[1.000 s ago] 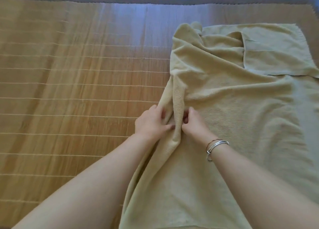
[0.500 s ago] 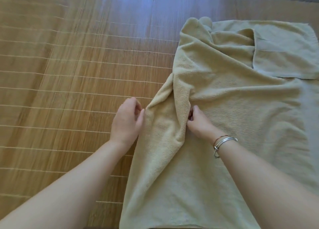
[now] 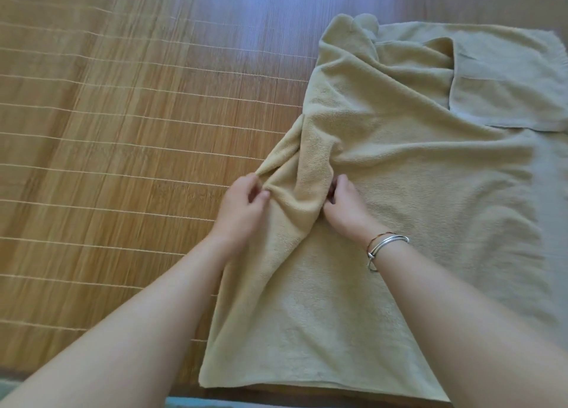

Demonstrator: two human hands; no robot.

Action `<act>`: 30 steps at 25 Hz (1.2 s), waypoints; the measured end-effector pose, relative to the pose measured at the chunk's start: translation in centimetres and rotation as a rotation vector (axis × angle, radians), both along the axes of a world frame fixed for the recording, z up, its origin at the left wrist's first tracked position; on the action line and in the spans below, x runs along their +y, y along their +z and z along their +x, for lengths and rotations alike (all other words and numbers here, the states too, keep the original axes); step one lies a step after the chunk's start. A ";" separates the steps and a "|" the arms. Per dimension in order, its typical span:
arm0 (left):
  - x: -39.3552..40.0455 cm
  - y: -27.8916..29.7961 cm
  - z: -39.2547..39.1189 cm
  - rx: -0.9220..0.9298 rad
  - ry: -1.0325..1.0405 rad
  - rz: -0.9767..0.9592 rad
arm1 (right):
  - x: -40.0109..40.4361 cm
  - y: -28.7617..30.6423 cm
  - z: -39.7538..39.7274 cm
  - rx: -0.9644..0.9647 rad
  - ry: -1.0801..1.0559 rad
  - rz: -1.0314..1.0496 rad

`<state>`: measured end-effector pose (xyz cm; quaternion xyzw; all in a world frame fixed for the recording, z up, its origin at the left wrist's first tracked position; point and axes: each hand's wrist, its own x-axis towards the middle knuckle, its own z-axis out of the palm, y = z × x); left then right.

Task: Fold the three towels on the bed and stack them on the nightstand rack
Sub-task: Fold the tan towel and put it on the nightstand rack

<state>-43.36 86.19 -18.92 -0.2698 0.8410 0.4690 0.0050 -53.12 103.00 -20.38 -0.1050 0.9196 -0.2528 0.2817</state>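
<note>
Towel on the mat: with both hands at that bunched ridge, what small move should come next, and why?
Probably draw the left hand leftward while the right hand pins its side, flattening the towel. The cloth is bunched up between them and its far corner is twisted, so it cannot fold cleanly yet.

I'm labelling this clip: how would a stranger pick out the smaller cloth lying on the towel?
On the bamboo mat, find the big beige towel both hands are bunching. At its far right corner lies the smaller cloth: flat, squared and greyer, unlike the rumpled towel.
</note>
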 end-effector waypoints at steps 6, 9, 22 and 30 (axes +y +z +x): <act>-6.4 0.8 2.7 -0.215 0.203 -0.167 | -0.1 0.0 0.4 0.063 0.007 0.006; -3.8 2.0 3.5 -0.318 0.076 -0.044 | 0.0 -0.1 0.6 0.061 0.012 0.032; 0.6 3.6 -0.4 -0.037 -0.222 -0.521 | 2.4 2.1 -0.6 -0.026 -0.188 -0.229; 8.8 5.2 -14.5 0.026 -0.401 -0.375 | 15.3 5.5 -13.7 0.365 -0.433 -0.141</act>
